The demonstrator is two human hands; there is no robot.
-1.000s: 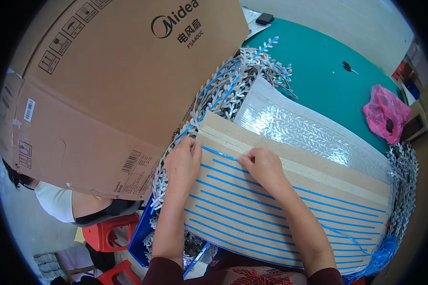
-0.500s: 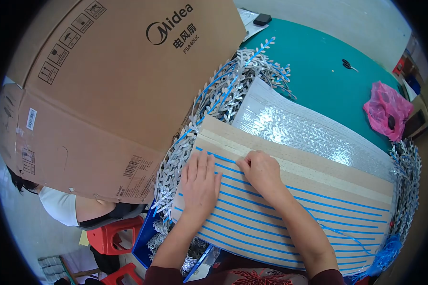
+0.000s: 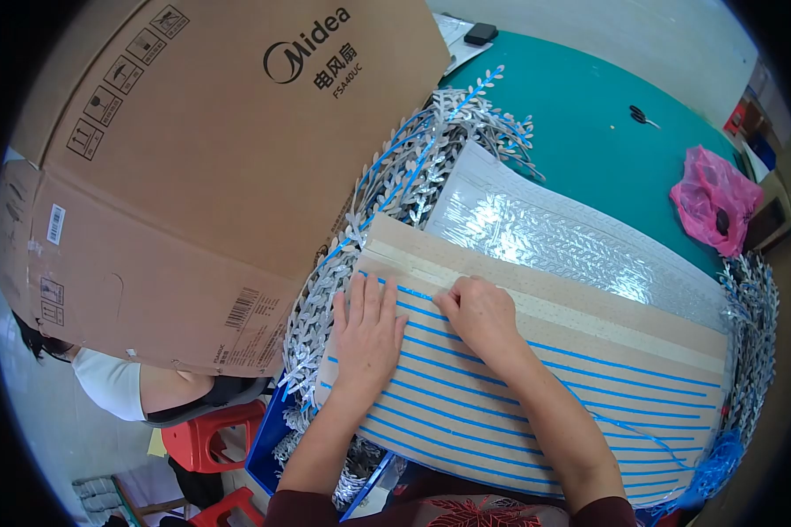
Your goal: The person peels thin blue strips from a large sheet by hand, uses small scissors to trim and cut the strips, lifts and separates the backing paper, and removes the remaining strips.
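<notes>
A tan board (image 3: 580, 307) lies in front of me, with several parallel blue strips (image 3: 466, 397) running across it. My left hand (image 3: 368, 338) rests flat near the board's left end, fingers stretched out over the start of the topmost strip. To its right, my right hand (image 3: 481, 314) is closed in a pinch on that top blue strip, its fingertips against the board. A loose blue strand (image 3: 633, 429) passes from under my right forearm to a blue tangle (image 3: 716, 470) at the lower right. Silver leafy garlands (image 3: 316, 294) hang past the board's left edge.
A large cardboard box (image 3: 193, 167) stands at the left. Behind the board lies a plastic-covered silver leaf sheet (image 3: 536, 228) on a green table (image 3: 580, 114), with scissors (image 3: 643, 116) and a pink bag (image 3: 712, 198). A person (image 3: 110, 385) sits beyond the box near red stools (image 3: 204, 439).
My right hand stays pinched at almost the same spot on the strip. My left fingers are spread slightly wider. The whole view has shifted a little.
</notes>
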